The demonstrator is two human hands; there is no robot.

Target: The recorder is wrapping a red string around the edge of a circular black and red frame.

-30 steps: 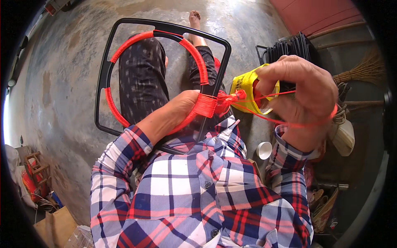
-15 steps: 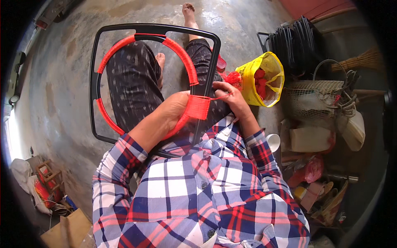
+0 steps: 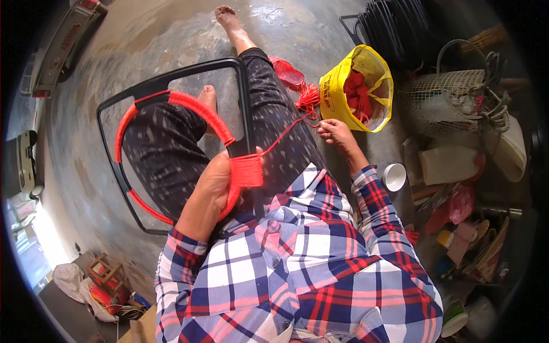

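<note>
A black frame [image 3: 245, 94] with a round inner ring lies tilted over my legs. Red cord wrapping [image 3: 200, 111] covers several stretches of the ring, and a broad wrapped block [image 3: 247, 170] sits on its right side. My left hand [image 3: 214, 180] is closed around the ring beside that block, its fingertips hidden beneath. From the block a red cord [image 3: 286, 133] runs up to my right hand [image 3: 337, 136], which pinches it near the yellow bag. A loose bundle of red cord [image 3: 309, 96] lies against the bag.
The yellow bag [image 3: 334, 86] stands open on the floor, holding more red cord. Stacked black frames [image 3: 386, 31], a wire mesh basket [image 3: 443, 94] and a white cup [image 3: 394, 177] are on the right. A vehicle's end [image 3: 68, 43] shows at the far left.
My right hand has moved right, away from the wrapped block, drawing out a longer stretch of cord. My left hand and the frame appear lower and further left in the view.
</note>
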